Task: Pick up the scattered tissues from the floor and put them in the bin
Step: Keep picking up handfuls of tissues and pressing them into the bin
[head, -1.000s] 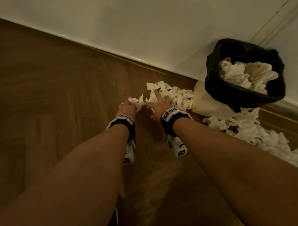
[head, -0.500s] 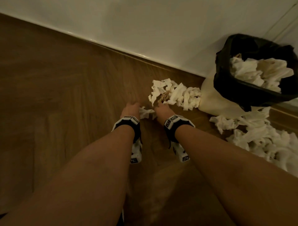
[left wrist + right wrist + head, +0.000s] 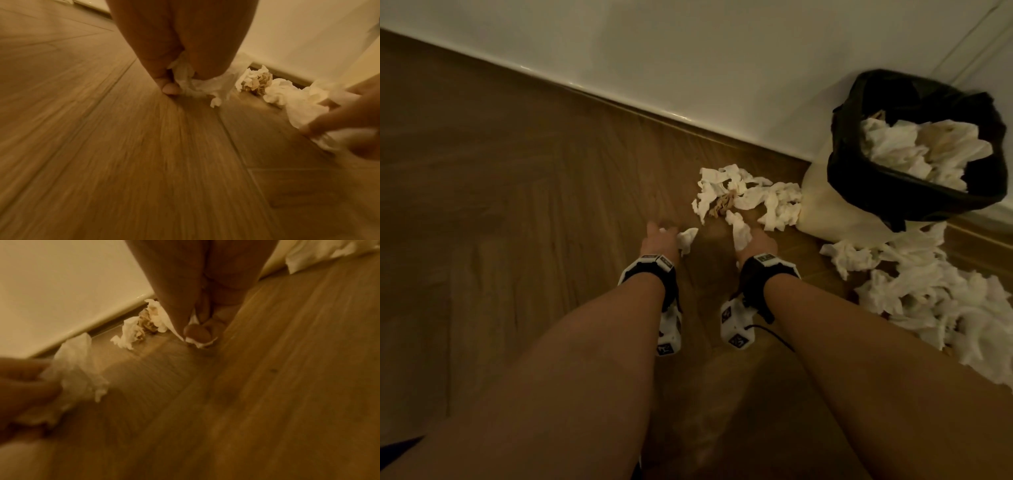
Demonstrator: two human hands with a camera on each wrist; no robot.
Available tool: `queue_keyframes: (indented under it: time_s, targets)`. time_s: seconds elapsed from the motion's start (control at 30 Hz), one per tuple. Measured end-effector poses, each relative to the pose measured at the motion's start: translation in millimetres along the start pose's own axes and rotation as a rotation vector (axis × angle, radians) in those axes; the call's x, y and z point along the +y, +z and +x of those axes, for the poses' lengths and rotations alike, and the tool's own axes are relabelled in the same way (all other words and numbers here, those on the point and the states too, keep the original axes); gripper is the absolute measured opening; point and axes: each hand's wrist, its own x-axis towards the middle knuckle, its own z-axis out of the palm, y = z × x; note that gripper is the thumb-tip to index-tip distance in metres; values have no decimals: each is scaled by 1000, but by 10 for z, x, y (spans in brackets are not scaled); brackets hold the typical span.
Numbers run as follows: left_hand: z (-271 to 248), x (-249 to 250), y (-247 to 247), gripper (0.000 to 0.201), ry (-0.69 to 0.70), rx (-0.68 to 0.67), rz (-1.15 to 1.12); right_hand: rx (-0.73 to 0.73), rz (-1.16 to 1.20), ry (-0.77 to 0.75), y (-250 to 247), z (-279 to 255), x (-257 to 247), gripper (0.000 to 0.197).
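Observation:
My left hand (image 3: 659,240) grips a crumpled white tissue (image 3: 687,239) just above the wood floor; in the left wrist view the left hand (image 3: 179,78) has its thumb and fingers curled round the tissue (image 3: 191,82). My right hand (image 3: 755,245) pinches another white tissue (image 3: 739,229), and the right wrist view shows the right hand (image 3: 197,331) with tissue (image 3: 202,343) under the thumb. A heap of white tissues (image 3: 750,195) lies just beyond both hands. The bin (image 3: 914,198), lined with a black bag, stands at the right by the wall, with tissues (image 3: 921,147) inside.
A larger drift of tissues (image 3: 941,298) spreads over the floor to the right of my right arm, below the bin. A white wall and skirting (image 3: 619,99) run diagonally behind. Bare wood floor (image 3: 500,205) stretches to the left.
Both hands have pulled back from the heap toward me, each with a tissue in it. The hands have drawn a little apart.

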Motion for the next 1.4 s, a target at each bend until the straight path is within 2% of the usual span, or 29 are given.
queue_keyframes:
  time_s: [0.1,0.17,0.3,0.4,0.47,0.57,0.67,0.77,0.87,0.9,0.97,1.07,1.13,1.2,1.23,1.33,1.4]
  targets:
    - [28,33,3,32,30,-11,100,43,-132,-52,-19,-52,78,27]
    - [19,67,-11,32,47,9,101,14,-115,-18,-52,-82,132,34]
    - [-69,194,-88,28,79,37,-29,15,223,167,-199,-168,261,53]
    - [-195,294,-118,26,81,66,-181,-38,455,195,-332,-253,375,36]
    - [-301,395,-169,28,89,81,-230,-82,701,142,-414,-339,469,37]
    - [-489,632,-333,33,113,79,-148,-112,965,181,-649,-555,542,35]
    - [-703,872,-505,34,110,99,-210,-130,1174,244,-935,-757,580,28]
    - [-884,1072,-635,40,134,137,-235,-85,1066,166,-1224,-963,671,21]
    - [-1105,1261,-810,50,132,162,-114,-58,1127,209,-1531,-1181,763,13]
    - [-1170,1323,-869,52,127,173,-21,-58,1126,194,-1634,-1259,799,15]
    - [-1313,1472,-1003,52,128,202,7,-59,1090,152,-1838,-1412,862,30]
    - [-1564,1787,-1226,40,193,194,-275,29,1053,86,-2198,-1651,968,28]
    - [-1804,2012,-1389,27,259,153,-506,135,901,-9,-2438,-1820,1044,36]
    - [-1971,2203,-1554,23,382,147,-473,216,799,-95,-2653,-1974,1129,40]
    - [-2006,2290,-1641,29,408,126,-437,243,771,-117,-2754,-2024,1172,40]
    - [-2035,2514,-1779,40,534,246,-472,331,720,-161,-3029,-2072,1256,32]
    - [-2031,2641,-1835,42,584,346,-454,378,773,-188,-3167,-2052,1283,26]
